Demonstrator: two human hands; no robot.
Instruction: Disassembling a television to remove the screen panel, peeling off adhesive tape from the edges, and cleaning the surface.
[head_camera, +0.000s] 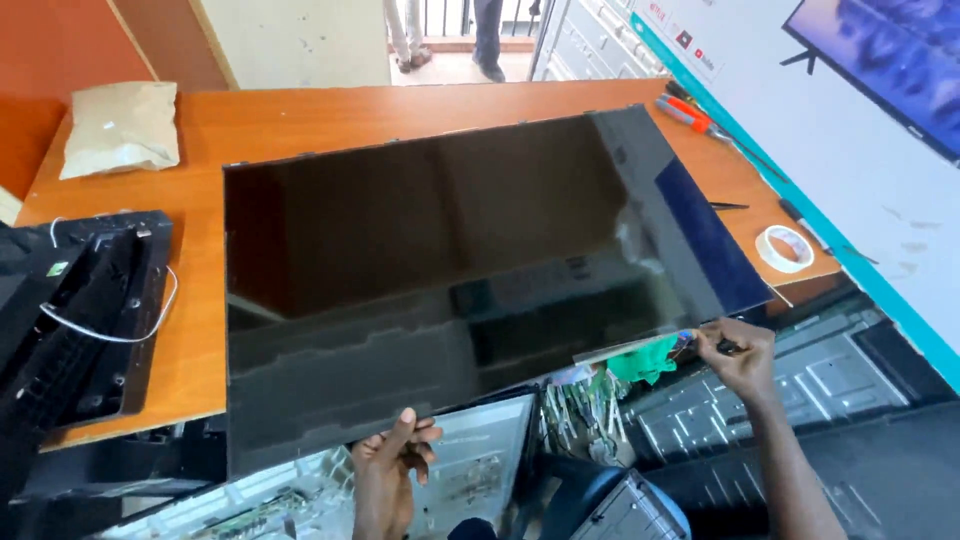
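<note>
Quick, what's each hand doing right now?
Left hand: closed on the near edge of the dark display panel.
Right hand: pinching the panel's near right corner.

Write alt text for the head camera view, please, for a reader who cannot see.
Two bare hands, left hand and right hand, hold the near edge of a large dark glossy panel lying over an orange wooden table. A tape roll lies at right.

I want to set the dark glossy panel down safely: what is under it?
The orange table lies under most of the panel; its near edge overhangs boards. What the panel covers is hidden.
</note>
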